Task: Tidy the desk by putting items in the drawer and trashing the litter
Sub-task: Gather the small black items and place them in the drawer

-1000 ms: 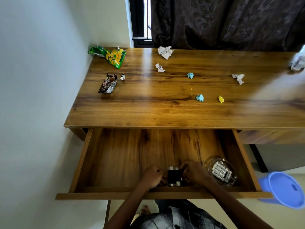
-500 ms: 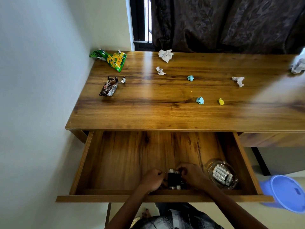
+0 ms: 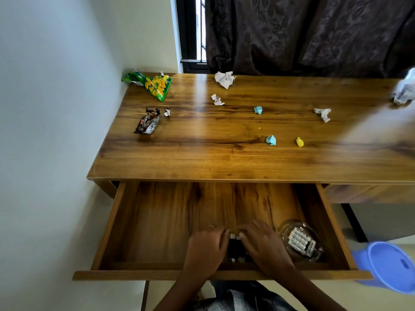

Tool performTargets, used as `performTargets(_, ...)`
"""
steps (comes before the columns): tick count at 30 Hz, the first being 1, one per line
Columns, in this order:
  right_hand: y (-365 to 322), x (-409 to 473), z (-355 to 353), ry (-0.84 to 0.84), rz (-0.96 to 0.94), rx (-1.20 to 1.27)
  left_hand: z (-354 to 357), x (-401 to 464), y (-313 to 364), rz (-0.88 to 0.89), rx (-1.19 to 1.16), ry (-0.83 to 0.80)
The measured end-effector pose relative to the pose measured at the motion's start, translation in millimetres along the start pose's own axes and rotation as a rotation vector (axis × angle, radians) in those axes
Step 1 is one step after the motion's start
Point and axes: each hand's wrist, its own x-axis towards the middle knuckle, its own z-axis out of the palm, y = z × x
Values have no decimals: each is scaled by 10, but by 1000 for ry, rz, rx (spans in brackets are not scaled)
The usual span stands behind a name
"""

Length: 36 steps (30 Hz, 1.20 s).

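Note:
The wooden drawer stands pulled out under the desk. At its front middle lies a small black object with metal bits. My left hand grips its left side and my right hand curls over its top and right side, hiding most of it. A glass bowl of white batteries sits in the drawer's right corner. On the desk lie a green snack bag, a brown wrapper, a foil scrap and several crumpled paper balls, white, blue and yellow.
A blue plastic bin stands on the floor right of the drawer. The wall runs along the desk's left side and a dark curtain hangs behind it. More white paper lies at the desk's right edge.
Both hands have closed in over the black object, covering more of it. It stays at the drawer's front. The litter on the desk has not moved.

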Motion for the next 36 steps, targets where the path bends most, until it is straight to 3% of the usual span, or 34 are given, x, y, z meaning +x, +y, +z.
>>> performTargets(2, -68, -121, -29, 11, -84, -16, -3, -128, 4, 98, -21, 54)
performTargets(8, -19, -360, 51, 27, -288, -228, 14, -308, -150, 294, 58, -52)
performTargets(17, 13, -236, 55, 109, -349, -322, 37, -189, -199, 360, 143, 17)
performTargets(25, 58, 235, -106, 77, -275, -422, -81, 320, -248, 344, 193, 128)
performTargets(36, 51, 758, -181, 137, -42, -556, -314, 835, -748, 265, 428, 76)
